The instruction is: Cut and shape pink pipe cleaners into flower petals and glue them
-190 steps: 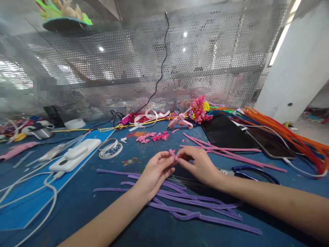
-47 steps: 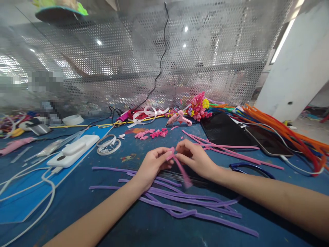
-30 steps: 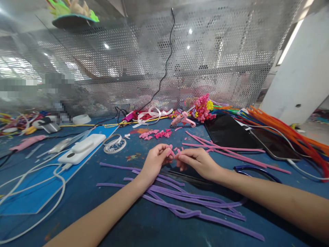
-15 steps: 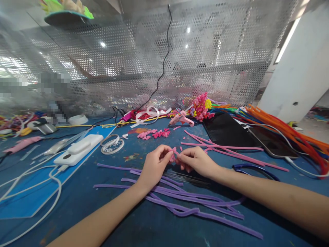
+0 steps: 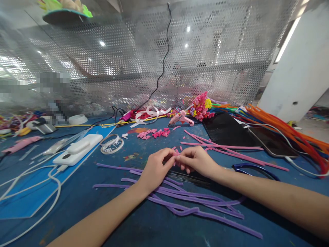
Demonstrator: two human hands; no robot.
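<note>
Pinching a small pink pipe-cleaner piece (image 5: 177, 153) between them, the left hand (image 5: 155, 168) and the right hand (image 5: 196, 160) meet fingertip to fingertip just above the blue table (image 5: 84, 192). Both hands are closed on that piece, which sits at the centre of the view, raised slightly off the surface.

Under the wrists lie loose purple pipe cleaners (image 5: 185, 202), spread toward the near edge. Long pink pipe cleaners (image 5: 226, 152) stretch right, just beyond the right hand. A heap of small pink pieces (image 5: 153, 133) sits farther back, near a pink glue gun (image 5: 181, 118). Blue-handled scissors (image 5: 254, 168) lie beside the right forearm.

To the left are a white power bank (image 5: 78, 149) and a tape roll (image 5: 111, 145), with bare tabletop between them and the left hand. A perforated metal screen (image 5: 144, 68) closes off the far edge. No writing or brand can be read anywhere.
</note>
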